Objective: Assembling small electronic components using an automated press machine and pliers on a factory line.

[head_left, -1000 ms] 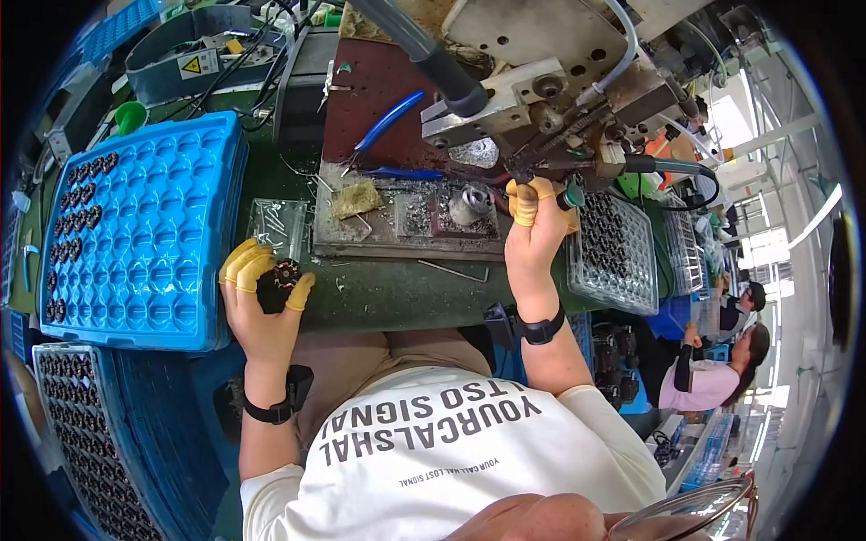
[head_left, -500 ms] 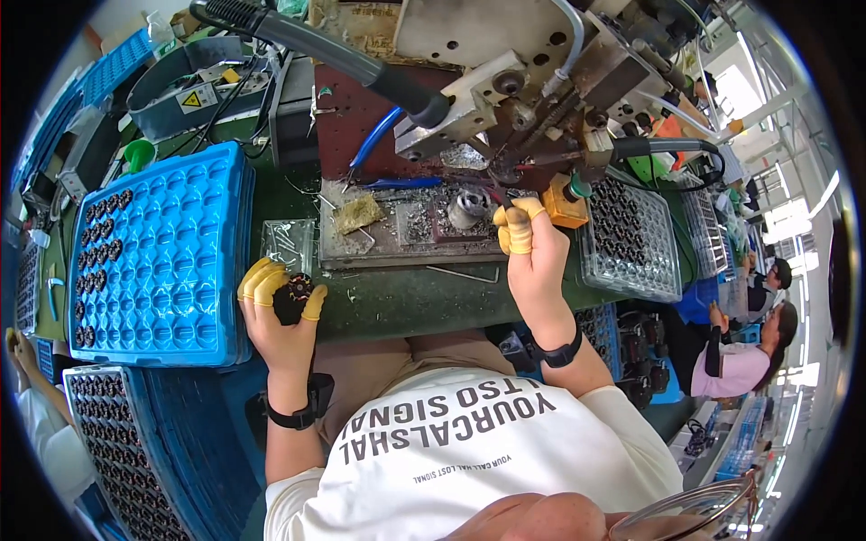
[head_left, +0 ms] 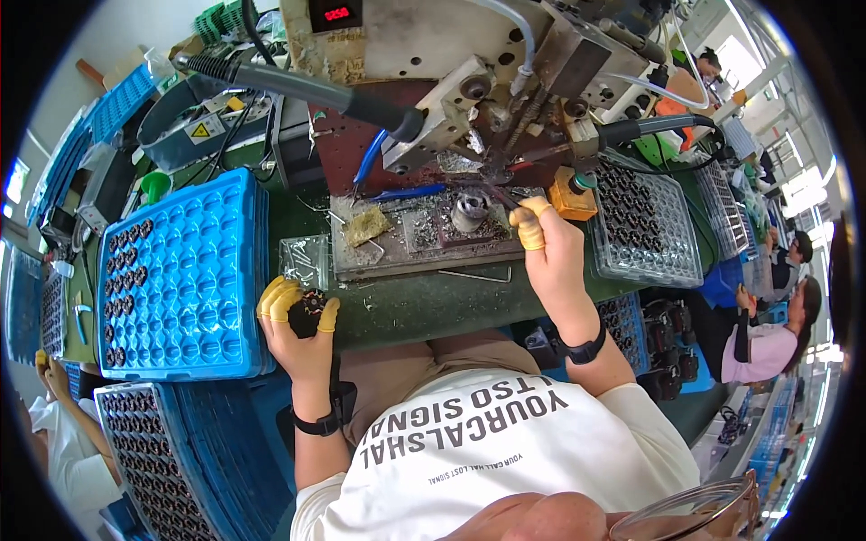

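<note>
My left hand, in yellow finger cots, curls around a small round black part with coppery spots, like a wound motor core. It is held over the front edge of the bench, beside the blue tray. Farther right, my right hand pinches a slim dark tool, whose exact kind I cannot make out. The tool points toward a round metal fixture, which stands on a metal base plate strewn with metallic crumbs. The tool's tip is hard to see under the machine.
Two soldering-iron-like handles reach in above the plate. A yellow sponge, a bag of small pins and a hex key lie nearby. An orange bottle and a clear tray of parts stand right. Co-workers sit at both sides.
The whole view has shifted, so the bench appears farther right and lower. My right hand has drawn slightly away from the fixture, still pinching the tool. My left hand keeps the round part.
</note>
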Motion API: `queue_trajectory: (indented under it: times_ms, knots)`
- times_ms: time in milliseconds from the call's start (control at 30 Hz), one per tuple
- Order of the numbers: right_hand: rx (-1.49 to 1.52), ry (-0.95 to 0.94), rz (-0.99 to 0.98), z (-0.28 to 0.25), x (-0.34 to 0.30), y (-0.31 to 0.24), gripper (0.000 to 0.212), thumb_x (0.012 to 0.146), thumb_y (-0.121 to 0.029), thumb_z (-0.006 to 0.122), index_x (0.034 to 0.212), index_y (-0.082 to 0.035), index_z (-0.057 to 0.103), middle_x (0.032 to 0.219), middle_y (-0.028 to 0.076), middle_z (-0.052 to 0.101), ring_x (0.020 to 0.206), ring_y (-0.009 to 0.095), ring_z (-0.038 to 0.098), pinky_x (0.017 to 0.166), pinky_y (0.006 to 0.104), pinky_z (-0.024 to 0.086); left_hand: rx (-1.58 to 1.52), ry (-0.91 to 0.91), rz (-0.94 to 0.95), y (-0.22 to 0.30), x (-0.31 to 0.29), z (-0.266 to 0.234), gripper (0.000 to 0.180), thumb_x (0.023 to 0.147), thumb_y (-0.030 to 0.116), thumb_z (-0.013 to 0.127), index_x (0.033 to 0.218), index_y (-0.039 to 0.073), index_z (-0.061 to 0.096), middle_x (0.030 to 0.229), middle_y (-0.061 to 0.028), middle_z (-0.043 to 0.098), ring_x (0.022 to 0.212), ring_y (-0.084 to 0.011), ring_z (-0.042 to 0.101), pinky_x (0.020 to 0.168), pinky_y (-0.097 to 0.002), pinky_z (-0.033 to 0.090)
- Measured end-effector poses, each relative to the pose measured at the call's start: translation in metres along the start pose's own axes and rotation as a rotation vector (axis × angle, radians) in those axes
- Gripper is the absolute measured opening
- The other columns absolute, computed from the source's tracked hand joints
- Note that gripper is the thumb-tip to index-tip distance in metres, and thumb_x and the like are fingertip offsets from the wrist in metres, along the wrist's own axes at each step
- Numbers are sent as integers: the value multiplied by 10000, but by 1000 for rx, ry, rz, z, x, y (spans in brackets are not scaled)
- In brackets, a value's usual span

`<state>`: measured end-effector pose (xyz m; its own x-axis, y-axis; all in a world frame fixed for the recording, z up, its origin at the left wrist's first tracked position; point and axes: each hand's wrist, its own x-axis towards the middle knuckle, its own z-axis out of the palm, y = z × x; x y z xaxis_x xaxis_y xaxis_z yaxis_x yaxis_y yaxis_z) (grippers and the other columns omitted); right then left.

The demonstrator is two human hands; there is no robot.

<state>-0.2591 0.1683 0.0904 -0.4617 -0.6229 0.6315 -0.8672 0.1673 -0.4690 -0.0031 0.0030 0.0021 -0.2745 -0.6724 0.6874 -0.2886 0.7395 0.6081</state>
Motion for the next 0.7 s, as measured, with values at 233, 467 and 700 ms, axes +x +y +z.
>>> queue_trajectory:
  times_ms: [233, 467, 700]
  knots:
    - [158, 38, 146, -12, 1, -6, 164, 967, -169, 578, 946, -12, 616, 723, 134, 650, 620, 291, 653, 555, 307, 475, 57, -27, 29, 1, 1, 0, 418, 668, 76, 848, 989, 31, 585, 1078, -126, 615, 1085, -328, 570, 953, -400, 448]
    - [-63, 98, 22, -9, 9, -6, 146, 946, -195, 602, 904, -55, 608, 655, 133, 596, 562, 340, 593, 483, 386, 429, 90, -30, 20, 2, 0, 4, 453, 673, 149, 870, 1004, 28, 585, 1075, -135, 600, 1086, -351, 557, 949, -424, 436]
    - [-126, 74, 106, -17, 7, 5, 117, 946, -159, 579, 969, -46, 601, 694, 153, 629, 608, 363, 623, 515, 424, 454, 105, -8, 17, 3, -1, 2, 425, 670, 83, 854, 997, 27, 588, 1083, -133, 614, 1079, -333, 572, 945, -405, 452]
